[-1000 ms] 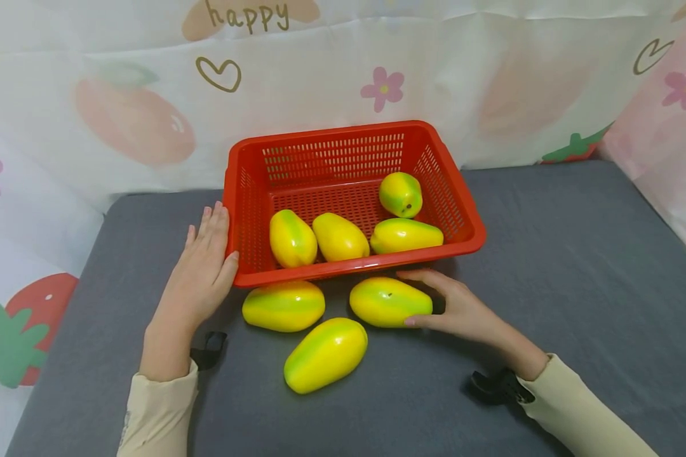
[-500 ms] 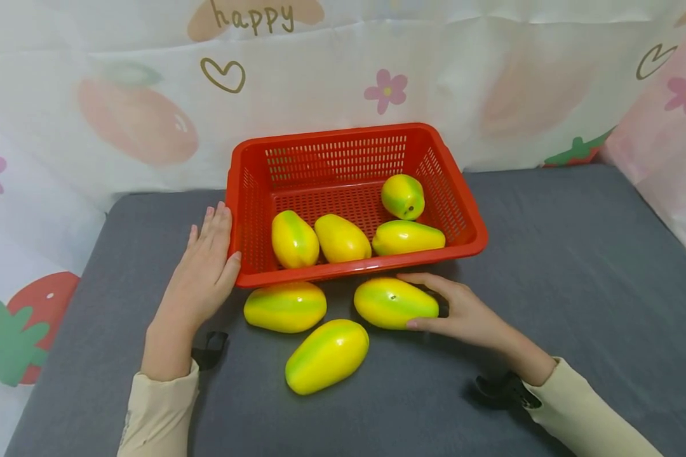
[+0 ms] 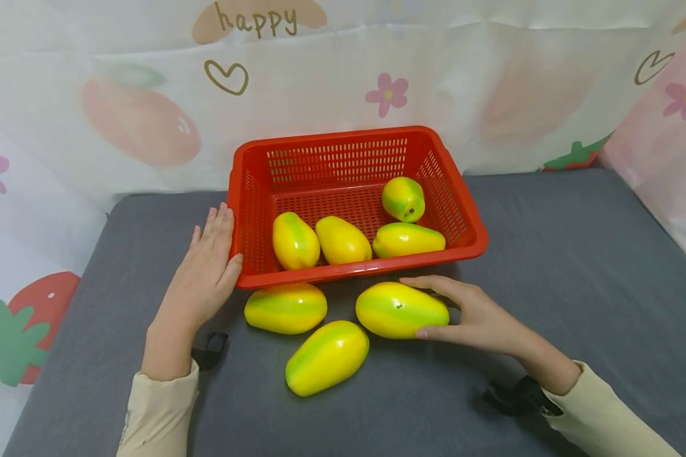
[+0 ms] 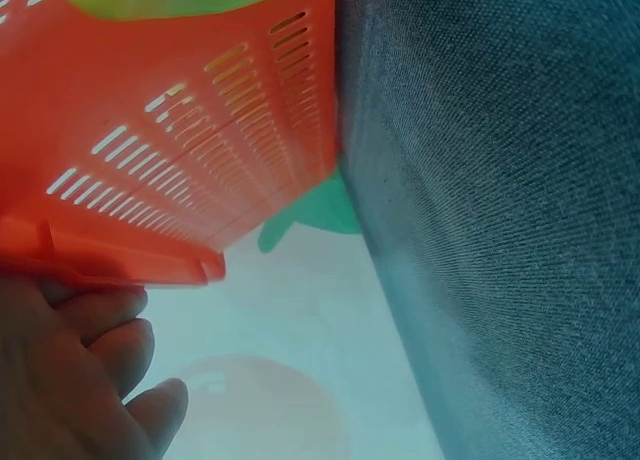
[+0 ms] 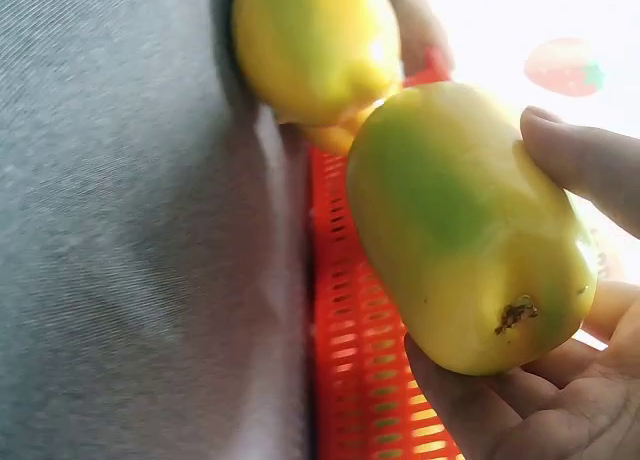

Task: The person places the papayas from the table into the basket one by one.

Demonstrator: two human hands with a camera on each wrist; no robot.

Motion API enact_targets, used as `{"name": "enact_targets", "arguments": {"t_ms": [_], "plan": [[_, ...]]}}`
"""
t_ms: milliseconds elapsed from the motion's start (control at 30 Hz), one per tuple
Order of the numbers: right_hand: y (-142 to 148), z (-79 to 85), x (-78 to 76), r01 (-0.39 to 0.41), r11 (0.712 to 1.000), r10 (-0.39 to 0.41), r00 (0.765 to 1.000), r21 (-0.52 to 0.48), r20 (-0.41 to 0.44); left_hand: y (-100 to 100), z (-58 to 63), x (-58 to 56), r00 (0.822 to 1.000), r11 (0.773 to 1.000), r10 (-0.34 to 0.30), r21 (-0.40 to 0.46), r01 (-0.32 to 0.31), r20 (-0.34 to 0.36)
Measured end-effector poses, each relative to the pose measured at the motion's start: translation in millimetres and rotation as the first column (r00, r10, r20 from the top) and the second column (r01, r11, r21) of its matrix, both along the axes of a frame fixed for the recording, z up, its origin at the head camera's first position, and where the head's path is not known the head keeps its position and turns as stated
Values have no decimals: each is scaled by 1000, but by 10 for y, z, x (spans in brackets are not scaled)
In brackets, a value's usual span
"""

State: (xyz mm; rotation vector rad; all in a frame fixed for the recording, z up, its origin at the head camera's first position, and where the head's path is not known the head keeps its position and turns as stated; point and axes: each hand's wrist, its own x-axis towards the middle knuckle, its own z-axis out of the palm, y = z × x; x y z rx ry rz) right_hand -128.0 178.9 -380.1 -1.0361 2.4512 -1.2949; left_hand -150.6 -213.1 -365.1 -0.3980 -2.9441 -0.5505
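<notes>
My right hand (image 3: 480, 317) pinches a yellow-green papaya (image 3: 401, 311) between thumb and fingers, just in front of the red basket (image 3: 354, 271). In the right wrist view the held papaya (image 5: 460, 230) shows its dark stem scar and looks raised off the cloth. My left hand (image 3: 201, 276) rests with straight fingers along the basket's left side. Two loose papayas lie on the cloth: one papaya (image 3: 286, 309) by the basket's front rim, another papaya (image 3: 327, 358) nearer me. Inside the basket are several more, including a papaya (image 3: 343, 240) near the front wall.
Grey cloth (image 3: 566, 273) covers the table. Behind the basket hangs a pale printed curtain (image 3: 320, 82), close to its back rim. Dark straps show at both wrists, such as the black strap (image 3: 520, 397) near the right sleeve.
The papaya in my right hand has shifted a little right and towards me, and looks larger, as if raised. My left hand stays against the basket.
</notes>
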Motion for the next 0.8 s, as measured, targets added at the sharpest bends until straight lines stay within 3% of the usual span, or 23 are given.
{"name": "enact_targets", "arguments": {"t_ms": [300,467,667,800], "plan": [[-27,302,33,-88,991,91,995,-100,27,-30,41,6,999,999,-35,1,35,35],[-88,452,-58,-140,984,133,989,-109,-68,-43,65,7,997,999,-47,-19,48,54],[-183,516,-222,-137,974,128,990,-183,-58,-37,89,6,996,998,-48,-34,51,76],[-261,542,-346,-74,969,74,997,-234,-9,-28,94,4,996,998,-44,-42,47,80]]}}
